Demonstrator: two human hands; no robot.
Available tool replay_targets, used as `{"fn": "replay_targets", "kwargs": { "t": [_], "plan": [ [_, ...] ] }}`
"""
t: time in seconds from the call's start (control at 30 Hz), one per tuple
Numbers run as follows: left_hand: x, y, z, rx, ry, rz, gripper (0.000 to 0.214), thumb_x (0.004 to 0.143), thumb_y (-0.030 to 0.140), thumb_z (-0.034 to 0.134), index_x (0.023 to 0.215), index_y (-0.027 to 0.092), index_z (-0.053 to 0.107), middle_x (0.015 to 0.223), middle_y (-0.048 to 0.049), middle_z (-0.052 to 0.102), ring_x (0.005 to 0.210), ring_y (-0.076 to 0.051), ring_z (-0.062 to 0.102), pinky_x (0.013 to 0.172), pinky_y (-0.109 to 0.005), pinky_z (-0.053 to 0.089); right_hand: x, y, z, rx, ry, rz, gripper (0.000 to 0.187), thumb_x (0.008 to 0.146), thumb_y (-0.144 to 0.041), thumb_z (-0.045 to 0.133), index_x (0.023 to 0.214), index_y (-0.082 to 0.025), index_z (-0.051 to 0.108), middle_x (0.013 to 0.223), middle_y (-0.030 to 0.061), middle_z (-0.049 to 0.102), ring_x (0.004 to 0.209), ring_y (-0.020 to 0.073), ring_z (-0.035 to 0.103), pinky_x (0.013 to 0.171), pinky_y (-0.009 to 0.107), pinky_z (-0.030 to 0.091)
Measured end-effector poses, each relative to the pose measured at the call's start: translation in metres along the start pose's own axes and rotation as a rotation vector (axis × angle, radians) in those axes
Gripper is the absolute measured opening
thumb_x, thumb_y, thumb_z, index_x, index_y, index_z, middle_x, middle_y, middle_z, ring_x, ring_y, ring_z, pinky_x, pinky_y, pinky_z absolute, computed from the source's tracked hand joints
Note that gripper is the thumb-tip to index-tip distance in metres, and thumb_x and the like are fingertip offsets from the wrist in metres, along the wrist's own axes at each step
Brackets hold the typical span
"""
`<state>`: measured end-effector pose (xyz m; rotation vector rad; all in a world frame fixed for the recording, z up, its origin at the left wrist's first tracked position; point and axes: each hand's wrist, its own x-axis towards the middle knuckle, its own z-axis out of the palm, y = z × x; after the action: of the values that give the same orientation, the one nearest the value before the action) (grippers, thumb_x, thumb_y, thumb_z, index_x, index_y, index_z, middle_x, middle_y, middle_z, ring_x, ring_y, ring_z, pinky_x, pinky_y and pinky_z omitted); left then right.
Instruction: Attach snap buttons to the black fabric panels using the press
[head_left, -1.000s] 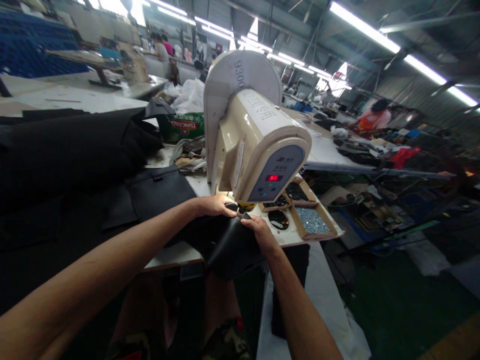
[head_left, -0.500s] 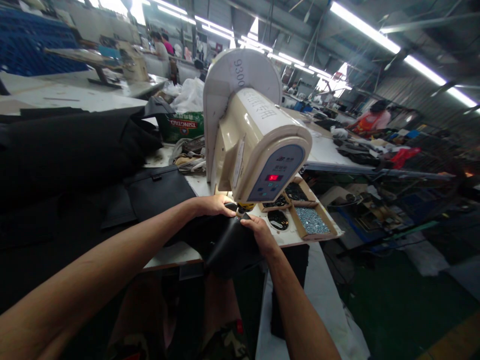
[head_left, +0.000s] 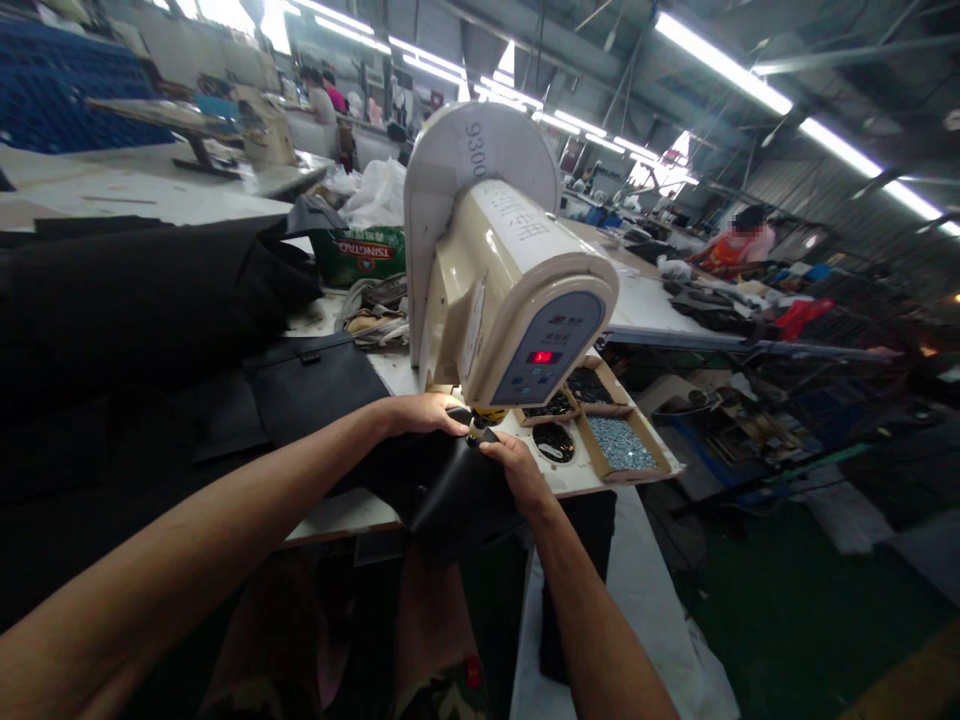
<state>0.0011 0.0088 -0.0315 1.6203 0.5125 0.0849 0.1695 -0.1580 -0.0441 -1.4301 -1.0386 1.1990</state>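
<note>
A black sheet of leather-like material (head_left: 457, 500) hangs over the front edge of the work table. Its upper edge sits under the head of a cream press machine (head_left: 517, 270) with a lit red display. My left hand (head_left: 431, 412) pinches this material just left of the machine's pressing tip (head_left: 477, 428). From the right, my right hand (head_left: 516, 465) grips the same piece, thumb on top, close to the tip. Both hands are closed, and the fingers beneath the material are hidden.
Right of the machine stand cardboard trays with small metal fasteners (head_left: 619, 443) and black parts (head_left: 589, 385). A round hole (head_left: 555, 442) in the tabletop holds small pieces. Black material (head_left: 150, 290) is piled at left, near a green Tsingtao box (head_left: 360, 255). A person (head_left: 739, 245) is far right.
The machine's tip looks lower, against the material between my hands. Both hands keep nearly the same place and hold. The view has shifted slightly.
</note>
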Motion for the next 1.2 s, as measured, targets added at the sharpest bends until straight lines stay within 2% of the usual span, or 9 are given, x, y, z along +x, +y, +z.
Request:
{"fn": "replay_targets", "kwargs": {
  "t": [0.23, 0.4, 0.47, 0.53, 0.63, 0.73, 0.97, 1.1, 1.2],
  "plan": [
    [-0.007, 0.011, 0.003, 0.084, 0.028, -0.018, 0.038, 0.065, 0.042, 0.08, 0.095, 0.02, 0.076, 0.096, -0.0035, 0.077, 0.107, -0.028, 0.067, 0.096, -0.033, 0.048, 0.0, 0.004, 0.003, 0.053, 0.097, -0.07, 0.021, 0.075, -0.039, 0.071, 0.082, -0.019, 0.068, 0.073, -0.0014, 0.065, 0.071, 0.0184, 0.056, 0.067, 0.029, 0.042],
    [-0.017, 0.023, 0.003, 0.201, 0.071, 0.064, 0.031, 0.069, 0.042, 0.078, 0.092, 0.022, 0.076, 0.093, -0.0024, 0.076, 0.103, -0.027, 0.068, 0.09, -0.03, 0.05, -0.014, 0.006, 0.006, 0.078, 0.137, -0.115, 0.033, 0.076, -0.038, 0.075, 0.103, -0.022, 0.065, 0.08, -0.0009, 0.068, 0.074, 0.0189, 0.061, 0.068, 0.029, 0.045],
    [-0.025, 0.027, 0.004, 0.335, 0.078, 0.094, 0.033, 0.071, 0.042, 0.078, 0.096, 0.021, 0.076, 0.097, -0.0032, 0.075, 0.099, -0.026, 0.068, 0.088, -0.03, 0.05, -0.024, 0.006, 0.009, 0.007, 0.191, -0.172, 0.036, 0.077, -0.034, 0.076, 0.11, -0.023, 0.064, 0.085, -0.0011, 0.068, 0.078, 0.0191, 0.062, 0.07, 0.029, 0.046],
    [-0.038, 0.031, 0.011, 0.545, 0.178, 0.128, 0.038, 0.073, 0.043, 0.079, 0.103, 0.019, 0.075, 0.103, -0.006, 0.074, 0.097, -0.027, 0.068, 0.088, -0.033, 0.05, -0.035, 0.005, 0.013, -0.033, 0.22, -0.203, 0.036, 0.078, -0.03, 0.076, 0.112, -0.025, 0.065, 0.088, -0.0008, 0.069, 0.081, 0.0192, 0.063, 0.072, 0.029, 0.047],
    [-0.064, 0.035, 0.032, 0.877, 0.43, 0.305, 0.034, 0.082, 0.034, 0.075, 0.113, 0.02, 0.072, 0.115, -0.0114, 0.069, 0.111, -0.031, 0.062, 0.1, -0.042, 0.047, -0.05, 0.007, 0.02, 0.079, 0.193, -0.172, 0.035, 0.078, -0.03, 0.077, 0.112, -0.024, 0.067, 0.088, -0.0008, 0.07, 0.079, 0.0187, 0.063, 0.071, 0.029, 0.047],
    [-0.09, 0.03, 0.058, 1.011, 0.456, 0.51, 0.021, 0.095, 0.027, 0.063, 0.113, 0.024, 0.072, 0.121, -0.0105, 0.067, 0.118, -0.029, 0.058, 0.108, -0.044, 0.042, -0.061, 0.012, 0.029, 0.273, 0.177, -0.131, 0.037, 0.076, -0.029, 0.079, 0.11, -0.023, 0.068, 0.087, -0.0012, 0.071, 0.078, 0.0179, 0.064, 0.071, 0.029, 0.048],
    [-0.107, -0.003, 0.089, 0.85, 0.373, 0.449, 0.026, 0.098, 0.037, 0.063, 0.12, 0.029, 0.075, 0.121, -0.0082, 0.069, 0.11, -0.025, 0.064, 0.1, -0.037, 0.048, -0.082, 0.025, 0.051, 0.546, 0.225, -0.108, 0.038, 0.068, -0.028, 0.084, 0.104, -0.022, 0.073, 0.095, -0.0001, 0.075, 0.084, 0.0177, 0.066, 0.079, 0.029, 0.049],
    [-0.111, -0.009, 0.101, 0.626, 0.429, 0.412, 0.02, 0.094, 0.036, 0.069, 0.111, 0.031, 0.079, 0.113, -0.0066, 0.072, 0.104, -0.024, 0.066, 0.096, -0.033, 0.049, -0.093, 0.022, 0.059, 0.627, 0.23, -0.058, 0.041, 0.065, -0.03, 0.087, 0.103, -0.022, 0.073, 0.093, 0.0003, 0.076, 0.078, 0.0177, 0.066, 0.076, 0.03, 0.051],
    [-0.12, -0.006, 0.115, 0.494, 0.522, 0.378, 0.015, 0.093, 0.036, 0.071, 0.103, 0.029, 0.081, 0.105, -0.0062, 0.073, 0.098, -0.023, 0.067, 0.093, -0.031, 0.049, -0.102, 0.019, 0.065, 0.559, 0.261, -0.092, 0.039, 0.067, -0.03, 0.087, 0.103, -0.023, 0.074, 0.094, 0.0006, 0.076, 0.083, 0.0194, 0.067, 0.078, 0.031, 0.051]
  ]
}}
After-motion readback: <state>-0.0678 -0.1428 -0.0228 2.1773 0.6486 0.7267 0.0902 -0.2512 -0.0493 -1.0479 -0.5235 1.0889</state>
